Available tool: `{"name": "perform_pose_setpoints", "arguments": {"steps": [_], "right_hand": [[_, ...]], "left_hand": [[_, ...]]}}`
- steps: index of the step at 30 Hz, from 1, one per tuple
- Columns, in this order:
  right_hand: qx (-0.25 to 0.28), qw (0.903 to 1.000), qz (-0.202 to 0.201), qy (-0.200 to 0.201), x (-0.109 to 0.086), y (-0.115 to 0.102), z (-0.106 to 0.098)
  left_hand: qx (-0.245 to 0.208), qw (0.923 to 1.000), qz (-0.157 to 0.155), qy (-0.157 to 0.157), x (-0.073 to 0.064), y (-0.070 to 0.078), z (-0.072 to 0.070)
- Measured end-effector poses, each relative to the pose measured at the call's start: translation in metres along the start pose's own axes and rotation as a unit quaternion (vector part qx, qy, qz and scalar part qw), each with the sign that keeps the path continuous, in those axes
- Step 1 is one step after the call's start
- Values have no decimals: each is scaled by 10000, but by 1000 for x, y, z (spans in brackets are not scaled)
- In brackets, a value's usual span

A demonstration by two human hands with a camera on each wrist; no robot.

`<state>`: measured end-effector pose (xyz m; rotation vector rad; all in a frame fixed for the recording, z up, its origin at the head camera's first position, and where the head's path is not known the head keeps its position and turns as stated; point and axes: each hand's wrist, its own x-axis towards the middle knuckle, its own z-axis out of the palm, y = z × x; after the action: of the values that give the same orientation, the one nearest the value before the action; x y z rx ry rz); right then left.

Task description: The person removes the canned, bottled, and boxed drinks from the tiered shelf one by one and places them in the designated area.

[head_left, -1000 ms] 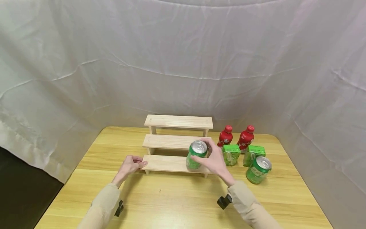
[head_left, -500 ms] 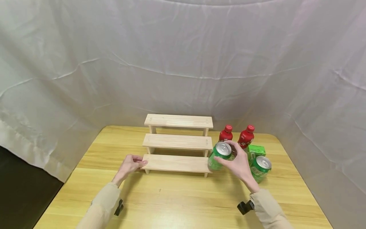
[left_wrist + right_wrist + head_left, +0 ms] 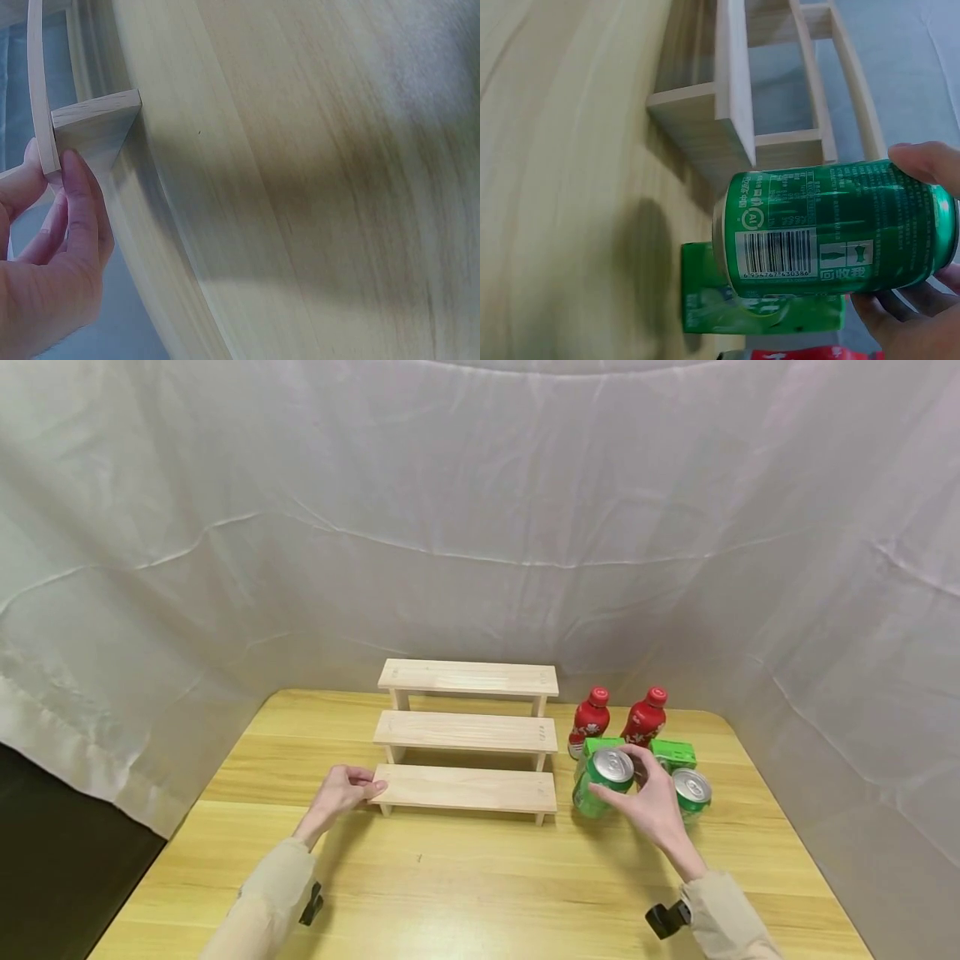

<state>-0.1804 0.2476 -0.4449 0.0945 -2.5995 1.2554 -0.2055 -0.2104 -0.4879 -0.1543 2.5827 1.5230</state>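
A green soda can (image 3: 591,793) with a silver lid is in my right hand (image 3: 652,800), thumb on one side and fingers on the other. The right wrist view shows its barcode side (image 3: 780,251) and a gap between its base and the tabletop. It is just right of the three-tier wooden stand (image 3: 465,787), in front of a green drink carton (image 3: 600,744) that it partly hides. My left hand (image 3: 339,795) pinches the left end of the stand's lowest board; in the left wrist view, thumb and fingers lie on either side of that board (image 3: 41,97).
Two red bottles (image 3: 590,720) with red caps stand behind the cartons. A second carton (image 3: 672,752) and another green can (image 3: 692,789) are farther right, partly hidden by my right hand. A pale curtain (image 3: 480,568) hangs behind the wooden table (image 3: 450,893).
My right hand has carried the green can off the lowest board, rightward past the stand's end, to in front of the left carton. The left hand has stayed on the stand.
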Motion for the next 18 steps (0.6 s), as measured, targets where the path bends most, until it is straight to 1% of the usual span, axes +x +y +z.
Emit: {"name": "perform_pose_setpoints", "arguments": {"steps": [6,13,18], "right_hand": [[-46,10000,81,0,0,14,3],[-273,9993,262,-8,-1,21,6],[-385,9987,343,60,-5,27,10]], "left_hand": [[25,10000,-13,6,-1,2,0],[-7,10000,-44,26,-1,2,0],[-22,10000,-39,12,-1,2,-1]]}}
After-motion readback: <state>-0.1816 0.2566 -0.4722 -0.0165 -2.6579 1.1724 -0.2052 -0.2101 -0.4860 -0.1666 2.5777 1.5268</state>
